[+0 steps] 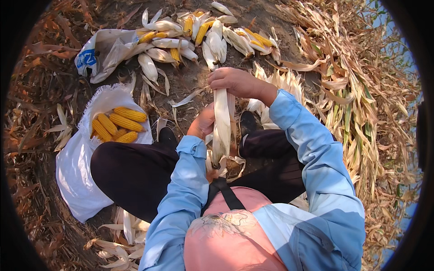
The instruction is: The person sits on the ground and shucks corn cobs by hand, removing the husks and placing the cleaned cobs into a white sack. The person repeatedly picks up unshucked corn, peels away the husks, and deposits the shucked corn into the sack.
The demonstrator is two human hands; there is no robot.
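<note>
An ear of corn in pale dry husk [222, 125] stands between my knees, its stalk end towards me. My right hand [232, 82] has its fingers closed over the far end of the husk. On the ear's left side is my left hand [204, 121], wrapped against it, with its fingers partly hidden behind the husk. Husk strips hang around the lower end of the ear. To my left, a white woven sack [79, 169] lies with its mouth towards the far side, and several bare yellow cobs [127, 122] show in it.
Beyond my hands, several ears in husk [215, 44], some partly bared, lie heaped on the soil. A second white sack [105, 50] with blue print lies at their left. Cut dry corn stalks [342, 88] are piled on the right. Loose husks [123, 250] lie behind my left knee.
</note>
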